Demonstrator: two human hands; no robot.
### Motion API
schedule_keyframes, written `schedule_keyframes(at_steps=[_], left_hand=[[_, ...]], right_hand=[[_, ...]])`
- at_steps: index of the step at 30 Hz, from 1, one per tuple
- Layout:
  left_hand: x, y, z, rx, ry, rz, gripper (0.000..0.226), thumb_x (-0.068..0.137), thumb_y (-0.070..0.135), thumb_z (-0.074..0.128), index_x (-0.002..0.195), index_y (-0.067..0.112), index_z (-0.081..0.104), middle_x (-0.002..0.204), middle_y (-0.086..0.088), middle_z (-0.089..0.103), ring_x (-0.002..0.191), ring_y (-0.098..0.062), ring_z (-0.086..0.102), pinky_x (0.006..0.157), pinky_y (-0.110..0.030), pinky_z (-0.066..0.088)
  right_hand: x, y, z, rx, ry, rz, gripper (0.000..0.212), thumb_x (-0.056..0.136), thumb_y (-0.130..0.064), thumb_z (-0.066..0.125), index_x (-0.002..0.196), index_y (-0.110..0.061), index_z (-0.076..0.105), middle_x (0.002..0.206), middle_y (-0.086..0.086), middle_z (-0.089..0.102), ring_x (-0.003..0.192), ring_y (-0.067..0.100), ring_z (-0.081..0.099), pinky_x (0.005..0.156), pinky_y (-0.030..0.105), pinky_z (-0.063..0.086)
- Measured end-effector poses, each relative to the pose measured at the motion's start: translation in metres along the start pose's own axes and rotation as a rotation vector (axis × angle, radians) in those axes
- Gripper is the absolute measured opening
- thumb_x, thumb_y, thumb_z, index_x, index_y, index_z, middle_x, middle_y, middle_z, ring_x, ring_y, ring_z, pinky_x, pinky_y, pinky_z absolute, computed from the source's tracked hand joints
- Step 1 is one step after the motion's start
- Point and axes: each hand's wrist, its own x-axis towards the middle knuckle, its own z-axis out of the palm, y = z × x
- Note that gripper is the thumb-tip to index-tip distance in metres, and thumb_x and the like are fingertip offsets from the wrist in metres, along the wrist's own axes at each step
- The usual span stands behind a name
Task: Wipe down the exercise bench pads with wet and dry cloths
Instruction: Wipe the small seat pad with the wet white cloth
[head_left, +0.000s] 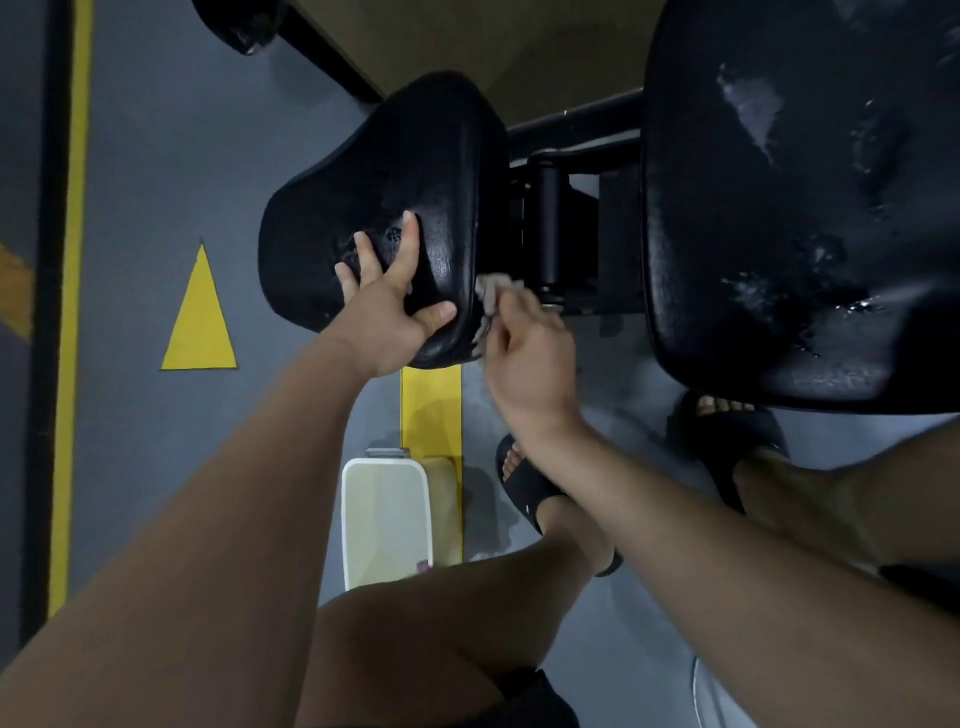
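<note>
Cloth (492, 292) is the thing to track here: a small grey wad bunched in the right hand (524, 358), whose fingers are curled round it, though blur hides just how they lie. It touches the side rim of the seat pad (415, 156), low on the edge that faces the gap where the frame roller (548, 223) sits.

From the right hand the cloth pokes out toward eleven o'clock, and the bulk of the seat pad lies on toward ten. The rim under the cloth runs roughly from six up to twelve o'clock, so I judge the coming stroke turns on that line: either along the rim toward twelve, or over it onto the top face toward ten.

The left hand (387, 296) lies flat on that top face, fingers straight and spread and pointing to about one o'clock, thumb stretched along the near edge toward three. It holds nothing and seems only to steady the pad. It covers part of the face, and I judge it would have to lift before the cloth could pass under it. The right hand is the nearer one to the rim.

The back pad (779, 208) stands apart at three o'clock across the gap, with wet streaks showing. A white container (387, 519) sits on the floor at six o'clock, below the left forearm.
</note>
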Motion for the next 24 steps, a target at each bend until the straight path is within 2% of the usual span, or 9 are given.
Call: schedule_keyframes(at_steps=[4,9,11,13,14,17,19,20,24], left_hand=[[0.001,-0.004,0.001,-0.007,0.018,0.005,0.093,0.100,0.039,0.062,0.153,0.058,-0.012,0.165,-0.004,-0.031,0.150,-0.039,-0.028,0.123,-0.052,-0.002],[0.002,-0.006,0.003,-0.022,0.048,0.008,0.093,0.099,0.039,0.064,0.153,0.059,-0.009,0.166,-0.003,-0.029,0.150,-0.039,-0.028,0.123,-0.050,-0.004],[0.002,-0.007,0.003,-0.032,0.050,0.002,0.093,0.099,0.039,0.064,0.154,0.059,-0.008,0.166,-0.002,-0.029,0.150,-0.038,-0.028,0.124,-0.048,-0.004],[0.001,-0.006,0.002,-0.045,0.047,-0.005,0.093,0.099,0.038,0.064,0.154,0.059,-0.008,0.166,-0.001,-0.028,0.151,-0.036,-0.027,0.124,-0.047,-0.002],[0.000,-0.006,0.001,-0.050,0.046,-0.005,0.093,0.099,0.039,0.064,0.154,0.059,-0.007,0.166,-0.001,-0.028,0.151,-0.036,-0.027,0.124,-0.047,-0.002],[-0.002,-0.006,0.001,-0.052,0.040,-0.002,0.093,0.098,0.040,0.065,0.154,0.059,-0.007,0.167,-0.001,-0.028,0.151,-0.036,-0.027,0.124,-0.048,-0.002],[-0.001,-0.007,0.000,-0.049,0.038,0.000,0.093,0.098,0.042,0.064,0.153,0.060,-0.008,0.167,-0.001,-0.028,0.151,-0.037,-0.028,0.124,-0.050,-0.001],[-0.001,-0.008,0.000,-0.046,0.039,0.005,0.093,0.098,0.042,0.064,0.153,0.060,-0.008,0.167,-0.001,-0.028,0.150,-0.037,-0.028,0.124,-0.051,-0.001],[0.000,-0.013,0.003,-0.041,0.063,0.039,0.092,0.098,0.044,0.064,0.155,0.057,-0.006,0.167,-0.005,-0.025,0.151,-0.039,-0.026,0.124,-0.050,0.000]], right_hand=[[-0.017,0.001,0.000,0.097,-0.018,0.083,0.016,0.088,-0.006,0.061,0.100,-0.002,0.070,0.098,0.014,0.072,0.087,0.035,0.069,0.076,0.034,0.046],[-0.030,-0.003,-0.004,0.118,-0.069,0.149,0.011,0.093,-0.016,0.064,0.090,-0.007,0.070,0.080,0.014,0.070,0.070,0.032,0.067,0.060,0.036,0.043],[-0.043,-0.004,-0.004,0.213,-0.247,0.209,0.018,0.097,-0.024,0.060,0.088,-0.013,0.070,0.075,0.006,0.070,0.067,0.019,0.067,0.061,0.032,0.047],[-0.051,-0.005,-0.004,0.295,-0.450,0.273,0.017,0.097,-0.023,0.060,0.089,-0.013,0.072,0.072,0.004,0.069,0.065,0.005,0.060,0.063,0.027,0.046],[-0.051,-0.005,-0.006,0.346,-0.467,0.339,0.016,0.097,-0.020,0.061,0.088,-0.014,0.073,0.073,0.004,0.069,0.065,0.003,0.059,0.065,0.025,0.047],[-0.048,-0.013,-0.013,0.548,-0.275,0.566,0.018,0.096,-0.011,0.063,0.086,-0.018,0.077,0.070,-0.004,0.073,0.067,0.002,0.069,0.068,0.024,0.058],[-0.048,-0.020,-0.015,0.448,-0.183,0.559,0.019,0.095,-0.013,0.064,0.085,-0.019,0.079,0.058,-0.020,0.066,0.060,-0.007,0.063,0.060,0.013,0.048],[-0.049,-0.024,-0.013,0.455,-0.165,0.581,0.020,0.095,-0.013,0.064,0.083,-0.020,0.079,0.055,-0.022,0.064,0.058,-0.009,0.061,0.058,0.010,0.044],[-0.046,-0.037,-0.005,0.480,-0.143,0.631,0.019,0.091,-0.006,0.066,0.073,-0.010,0.067,0.052,-0.012,0.061,0.052,-0.010,0.057,0.055,0.010,0.041]])
